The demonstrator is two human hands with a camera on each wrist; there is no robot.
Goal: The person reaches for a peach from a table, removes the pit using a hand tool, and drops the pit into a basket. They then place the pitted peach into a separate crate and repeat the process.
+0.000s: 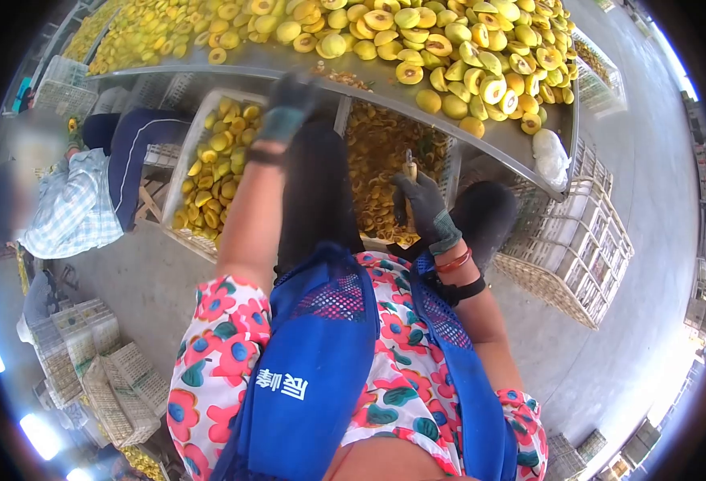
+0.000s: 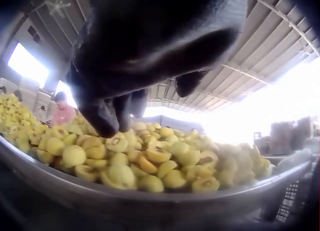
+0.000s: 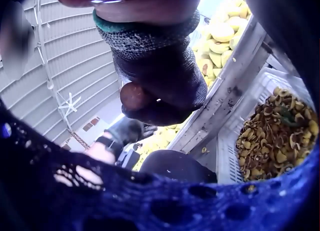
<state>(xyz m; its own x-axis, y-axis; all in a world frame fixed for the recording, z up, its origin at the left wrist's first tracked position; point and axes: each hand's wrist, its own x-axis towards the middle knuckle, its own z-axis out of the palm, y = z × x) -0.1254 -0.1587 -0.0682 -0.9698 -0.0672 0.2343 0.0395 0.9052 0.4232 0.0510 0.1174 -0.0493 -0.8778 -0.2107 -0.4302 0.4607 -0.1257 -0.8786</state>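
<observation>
My gloved left hand point(image 1: 287, 108), blurred, reaches over the near edge of the metal table. In the left wrist view its fingers point(image 2: 102, 118) hang loosely bent above a heap of halved yellow peaches point(image 2: 160, 158), with no fruit seen in them. My gloved right hand point(image 1: 427, 210) grips a small wooden-handled tool point(image 1: 410, 167) whose metal tip points up toward the table. The handle's rounded end point(image 3: 134, 96) sticks out of the fist in the right wrist view. Below this hand stands a crate of brown peach scraps point(image 1: 381, 148), between my knees.
The metal table point(image 1: 233, 70) runs across the front, heaped with peach halves. A white crate point(image 1: 178, 172) of peaches stands at my left, near a seated person point(image 1: 76, 192). Stacked crates point(image 1: 569, 240) stand at right. A white plastic bag point(image 1: 551, 158) sits on the table corner.
</observation>
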